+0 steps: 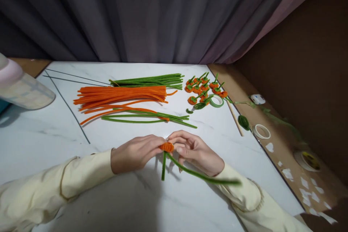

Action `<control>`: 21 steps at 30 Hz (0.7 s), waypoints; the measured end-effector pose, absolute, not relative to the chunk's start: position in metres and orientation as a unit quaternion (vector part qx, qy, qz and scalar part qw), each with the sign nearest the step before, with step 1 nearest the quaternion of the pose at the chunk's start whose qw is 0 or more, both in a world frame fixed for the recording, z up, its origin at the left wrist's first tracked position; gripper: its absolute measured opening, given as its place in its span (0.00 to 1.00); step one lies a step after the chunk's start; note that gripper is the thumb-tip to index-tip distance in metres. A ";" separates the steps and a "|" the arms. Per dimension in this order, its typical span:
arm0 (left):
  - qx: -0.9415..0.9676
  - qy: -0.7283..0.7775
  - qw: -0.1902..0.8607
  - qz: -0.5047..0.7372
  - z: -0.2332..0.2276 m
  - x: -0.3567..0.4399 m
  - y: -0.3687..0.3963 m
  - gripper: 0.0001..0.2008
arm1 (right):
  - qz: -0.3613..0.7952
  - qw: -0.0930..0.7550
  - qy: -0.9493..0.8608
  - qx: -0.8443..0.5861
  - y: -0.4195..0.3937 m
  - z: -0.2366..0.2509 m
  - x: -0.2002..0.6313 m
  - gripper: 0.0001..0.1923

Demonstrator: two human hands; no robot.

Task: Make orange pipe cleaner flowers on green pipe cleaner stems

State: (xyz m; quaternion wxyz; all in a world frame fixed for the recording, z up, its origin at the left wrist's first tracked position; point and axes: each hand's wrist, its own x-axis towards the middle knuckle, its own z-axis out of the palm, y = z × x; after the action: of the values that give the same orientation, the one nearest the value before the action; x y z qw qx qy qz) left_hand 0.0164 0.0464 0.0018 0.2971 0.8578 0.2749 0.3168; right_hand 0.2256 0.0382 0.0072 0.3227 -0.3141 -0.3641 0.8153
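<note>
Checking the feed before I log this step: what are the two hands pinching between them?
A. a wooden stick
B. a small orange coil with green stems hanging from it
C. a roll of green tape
B: the left hand and right hand meet on the orange coil, with green stems trailing below.

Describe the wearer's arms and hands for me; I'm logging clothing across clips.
Both arms wear long, loose sleeves in a pale cream fabric: the left sleeve and the right sleeve. Each ends in a gathered cuff at the wrist, with a seam line just above it. The left hand and right hand are bare: no gloves, rings, watch or markings show.
</note>
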 end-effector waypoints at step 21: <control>0.864 0.233 0.308 0.323 0.019 0.017 0.051 0.13 | 0.363 0.406 -0.788 -0.286 0.029 0.022 0.232 0.12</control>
State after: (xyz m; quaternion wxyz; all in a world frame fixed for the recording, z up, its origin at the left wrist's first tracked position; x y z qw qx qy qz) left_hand 0.0173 0.0514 0.0190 0.3083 0.8638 0.2333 0.3232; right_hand 0.2325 0.0289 0.0221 0.4059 -0.2861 -0.7883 0.3632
